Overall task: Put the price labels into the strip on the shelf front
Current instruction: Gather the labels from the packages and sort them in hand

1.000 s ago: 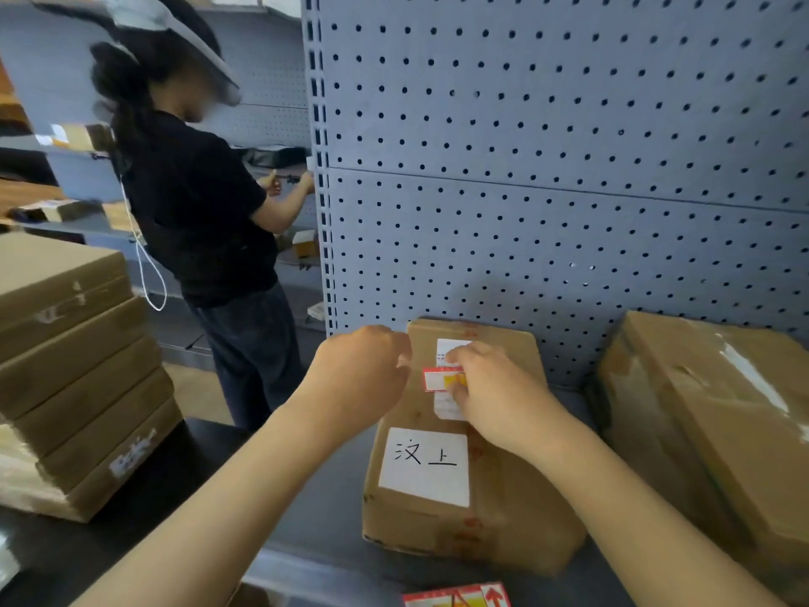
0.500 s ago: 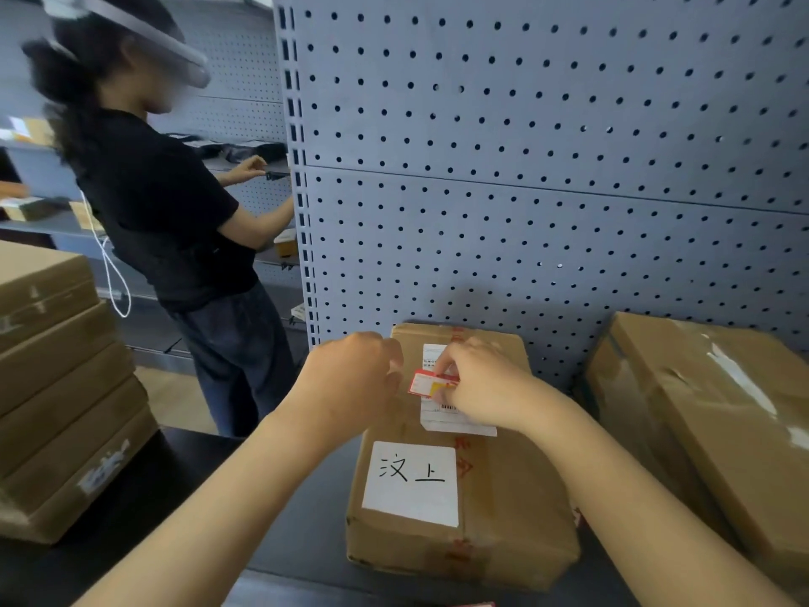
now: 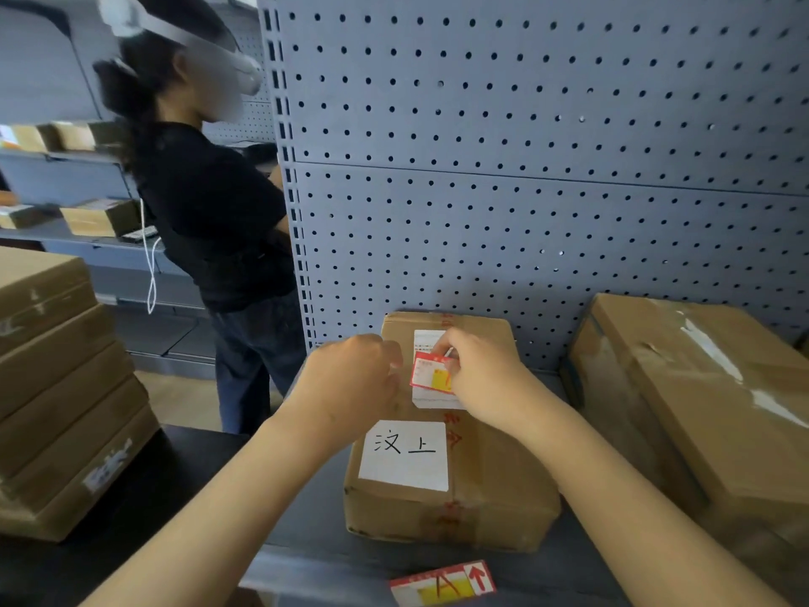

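Observation:
A small red, white and yellow price label (image 3: 431, 375) is pinched in my right hand (image 3: 486, 378), held above a cardboard box (image 3: 494, 479) on the shelf. My left hand (image 3: 350, 381) hovers just left of the label with its fingers curled; whether it holds anything is hidden. Another red and yellow label (image 3: 442, 584), marked with a letter A and an arrow, sits at the shelf's front edge (image 3: 306, 571). The strip itself is barely in view at the bottom.
A larger taped cardboard box (image 3: 709, 400) stands on the shelf to the right. A grey pegboard back panel (image 3: 525, 190) rises behind. Stacked flat cartons (image 3: 57, 387) lie at the left. A person in black (image 3: 210, 221) stands at the neighbouring shelf.
My view has dipped, bringing the front-edge label back into sight. My hands stay together over the box, and the held label now shows more of its face. The person at left has shifted.

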Tool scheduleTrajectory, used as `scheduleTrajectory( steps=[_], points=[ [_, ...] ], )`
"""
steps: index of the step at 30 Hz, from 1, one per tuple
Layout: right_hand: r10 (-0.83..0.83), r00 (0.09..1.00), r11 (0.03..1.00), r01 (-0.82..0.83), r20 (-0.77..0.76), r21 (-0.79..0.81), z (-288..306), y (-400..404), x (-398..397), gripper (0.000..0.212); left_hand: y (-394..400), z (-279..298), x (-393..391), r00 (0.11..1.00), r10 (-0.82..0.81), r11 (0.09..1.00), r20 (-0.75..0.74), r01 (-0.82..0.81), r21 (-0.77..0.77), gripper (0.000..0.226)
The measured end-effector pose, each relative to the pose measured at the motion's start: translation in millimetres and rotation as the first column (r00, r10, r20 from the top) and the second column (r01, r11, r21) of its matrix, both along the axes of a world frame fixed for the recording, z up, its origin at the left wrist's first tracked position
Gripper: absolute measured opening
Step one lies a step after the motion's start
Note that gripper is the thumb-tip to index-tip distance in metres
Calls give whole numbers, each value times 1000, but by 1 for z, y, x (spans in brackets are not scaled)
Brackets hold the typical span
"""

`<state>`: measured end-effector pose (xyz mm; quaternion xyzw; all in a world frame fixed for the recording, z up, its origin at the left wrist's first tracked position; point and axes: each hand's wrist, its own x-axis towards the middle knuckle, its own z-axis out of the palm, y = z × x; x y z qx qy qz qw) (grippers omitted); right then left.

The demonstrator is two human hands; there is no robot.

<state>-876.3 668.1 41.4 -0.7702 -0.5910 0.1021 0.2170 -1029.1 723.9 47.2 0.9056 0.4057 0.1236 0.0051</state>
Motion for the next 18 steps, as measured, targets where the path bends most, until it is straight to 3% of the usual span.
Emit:
scheduleTrajectory(
  steps=[5, 18],
  points=[
    [-22, 1000, 996, 20, 21, 92, 4, -34, -2, 23, -16, -2, 8, 999, -39, 997, -5, 39, 67, 21],
    [-286, 957, 890, 280, -36, 360, 28, -192, 42, 27, -126, 21, 87, 929, -361, 928, 78, 349, 134, 22]
  ],
)
